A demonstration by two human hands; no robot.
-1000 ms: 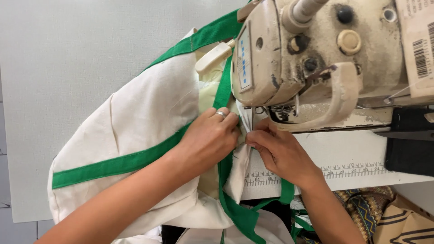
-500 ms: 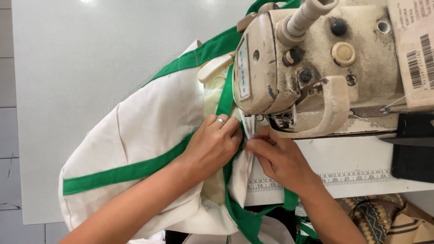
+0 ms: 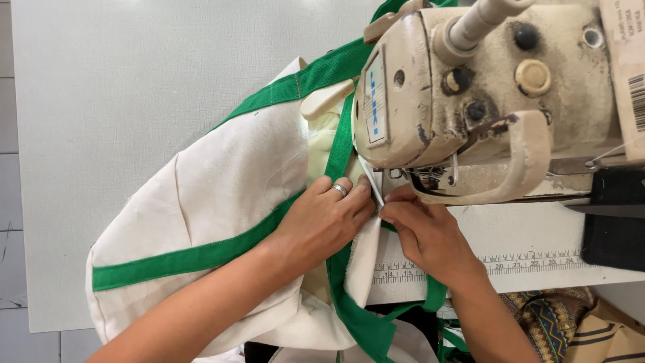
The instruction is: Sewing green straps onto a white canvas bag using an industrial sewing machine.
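At the far left the pale table top (image 3: 134, 101) lies bare under my work, and the cream cloth bag (image 3: 222, 188) spreads across it, bulging, with a green band (image 3: 195, 259) running along its near side and another green strip (image 3: 316, 74) climbing toward the machine.

My left forearm comes in from the near left edge, slanting up to the right, and my left hand (image 3: 322, 225) lies palm down on the cloth, fingers together and pressed flat, their tips at the seam just under the machine's head. A ring (image 3: 340, 190) sits on one finger. This hand pins the fabric rather than closing round it.

Right beside it, almost touching, my right hand (image 3: 426, 235) comes from the near right, wrist bent, fingertips pinched together on the fabric's edge near the needle. The needle and presser foot are hidden behind the fingers and the head, so I cannot make out the exact stitch point.

Over both hands stands the worn cream sewing machine (image 3: 484, 101), cut off at the top and right edges. A ruler strip (image 3: 531, 262) runs along the table edge, and a patterned cloth (image 3: 551, 319) shows at the near right.
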